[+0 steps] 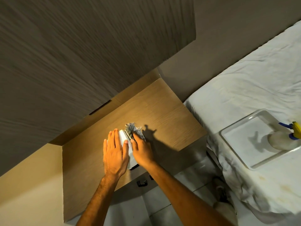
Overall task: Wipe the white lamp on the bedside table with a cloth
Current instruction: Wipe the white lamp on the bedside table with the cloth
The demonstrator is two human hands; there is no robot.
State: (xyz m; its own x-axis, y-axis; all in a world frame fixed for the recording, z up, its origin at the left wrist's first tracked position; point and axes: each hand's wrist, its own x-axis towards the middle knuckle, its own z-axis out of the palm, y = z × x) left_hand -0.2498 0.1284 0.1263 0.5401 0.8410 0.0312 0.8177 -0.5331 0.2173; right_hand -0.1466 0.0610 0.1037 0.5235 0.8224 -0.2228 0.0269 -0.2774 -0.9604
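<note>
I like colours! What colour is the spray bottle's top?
Yellow with blue parts, on the spray bottle in the head view.

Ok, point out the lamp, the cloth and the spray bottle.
white lamp [125, 145]: head view, bare top between the hands.
cloth [132, 131]: head view, bunched part beyond the right fingers.
spray bottle [276, 141]: head view, its body.

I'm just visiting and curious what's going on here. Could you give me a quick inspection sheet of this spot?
Surface: wooden bedside table, lit warmly, mostly bare.
Job's things: white lamp stands on the table; cloth pressed against its right side.
Clutter: tray on the bed, holding a spray bottle.
Grippers: left hand lies flat against the lamp's left side; right hand holds the cloth on the lamp.
Cables: nothing seen.
Surroundings: wood-grain panel behind the table, tiled floor below, rumpled white bedding at right.
</note>
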